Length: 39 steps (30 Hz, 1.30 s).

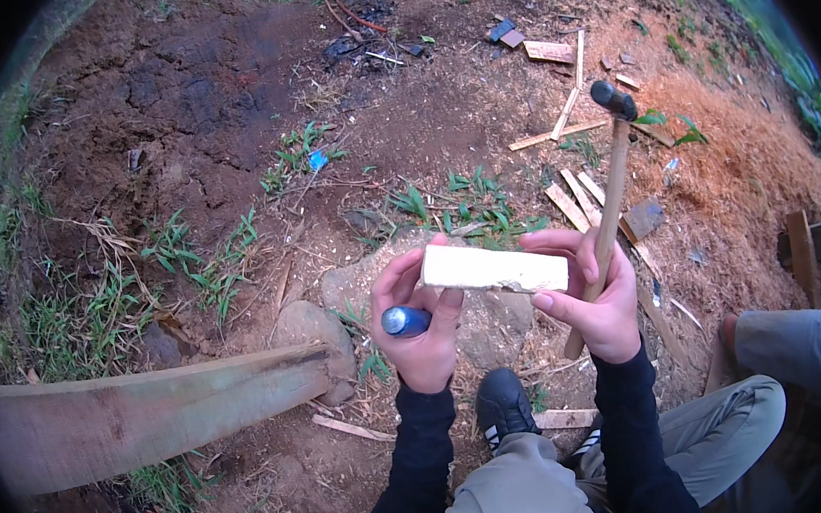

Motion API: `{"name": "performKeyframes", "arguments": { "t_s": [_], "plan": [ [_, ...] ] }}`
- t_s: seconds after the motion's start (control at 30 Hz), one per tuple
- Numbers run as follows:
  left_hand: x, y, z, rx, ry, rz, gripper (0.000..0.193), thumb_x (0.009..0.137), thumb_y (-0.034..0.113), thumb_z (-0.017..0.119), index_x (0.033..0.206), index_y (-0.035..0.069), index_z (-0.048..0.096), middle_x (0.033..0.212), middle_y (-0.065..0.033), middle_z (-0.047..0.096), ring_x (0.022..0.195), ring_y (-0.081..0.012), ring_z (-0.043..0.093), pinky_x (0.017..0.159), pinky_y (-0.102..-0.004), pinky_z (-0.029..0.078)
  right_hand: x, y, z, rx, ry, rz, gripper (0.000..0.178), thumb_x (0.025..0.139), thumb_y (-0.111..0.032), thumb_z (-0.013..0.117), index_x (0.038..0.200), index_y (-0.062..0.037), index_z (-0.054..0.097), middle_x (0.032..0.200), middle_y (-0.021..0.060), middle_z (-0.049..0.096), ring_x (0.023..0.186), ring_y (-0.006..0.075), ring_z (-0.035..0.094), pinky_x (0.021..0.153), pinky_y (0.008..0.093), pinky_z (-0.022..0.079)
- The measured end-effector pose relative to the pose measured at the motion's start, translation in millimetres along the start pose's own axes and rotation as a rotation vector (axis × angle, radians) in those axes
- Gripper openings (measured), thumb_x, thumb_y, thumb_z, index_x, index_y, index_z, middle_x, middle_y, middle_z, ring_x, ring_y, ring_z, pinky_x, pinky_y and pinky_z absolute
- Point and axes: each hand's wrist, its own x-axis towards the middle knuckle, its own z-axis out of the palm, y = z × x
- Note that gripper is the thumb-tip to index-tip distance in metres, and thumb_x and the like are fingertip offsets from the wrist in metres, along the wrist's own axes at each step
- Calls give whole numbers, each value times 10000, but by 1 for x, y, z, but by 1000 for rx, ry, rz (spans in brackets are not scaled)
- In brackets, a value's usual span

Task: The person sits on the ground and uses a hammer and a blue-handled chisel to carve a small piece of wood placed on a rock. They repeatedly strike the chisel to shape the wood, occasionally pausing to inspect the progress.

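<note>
A pale, short wooden block (494,268) is held level between my two hands, with a rough, chipped lower edge toward the right end. My left hand (417,338) grips the block's left end between thumb and fingers. Tucked in the same palm is a blue tool handle (406,321) with a round metal cap; its other end is hidden. My right hand (599,299) pinches the block's right end and also keeps hold of a hammer (610,197). The hammer's wooden shaft slants upward, its dark head at the top.
A long, thick plank (153,417) juts in from the left, its end against a stone (315,327). Wood strips (575,200) and sawdust (722,164) lie at the right. Below are my shoe (504,408) and another person's leg (794,347) at right.
</note>
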Motion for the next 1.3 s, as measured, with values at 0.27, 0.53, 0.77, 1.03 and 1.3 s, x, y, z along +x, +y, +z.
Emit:
{"name": "performKeyframes", "arguments": {
  "t_s": [0.27,0.53,0.77,1.03,1.3],
  "plan": [
    [9,15,37,130,78,-68,648,828,113,786,1347,24,408,1083,-123,608,848,-72,584,604,-168,431,6,4,11,-45,119,-244,476,724,184,711,844,-88,339,1206,323,581,1207,394,565,958,456,549],
    [10,19,52,158,158,68,805,762,140,851,1390,-2,369,1081,-157,588,670,-30,534,536,-151,395,2,7,23,-14,127,-205,501,706,182,728,853,-91,334,1177,283,594,1205,384,568,969,467,544],
    [22,23,39,145,13,-23,660,853,144,770,1392,-9,420,994,-110,629,671,-7,519,576,-148,399,-2,8,34,71,239,-111,485,720,173,727,873,-81,344,1116,243,600,1160,325,603,972,434,536],
    [15,19,38,268,77,75,529,840,96,766,1307,2,536,944,-67,631,604,-10,485,509,-172,366,-5,9,43,180,328,-4,448,757,161,710,872,-77,348,1098,233,597,1147,308,609,962,412,543],
    [18,25,33,678,-1,389,334,741,49,826,1059,88,732,909,-60,623,607,-99,534,513,-252,423,-4,20,47,150,295,-72,456,737,159,733,875,-68,362,1129,204,572,1154,293,601,956,412,552]
  ]
}}
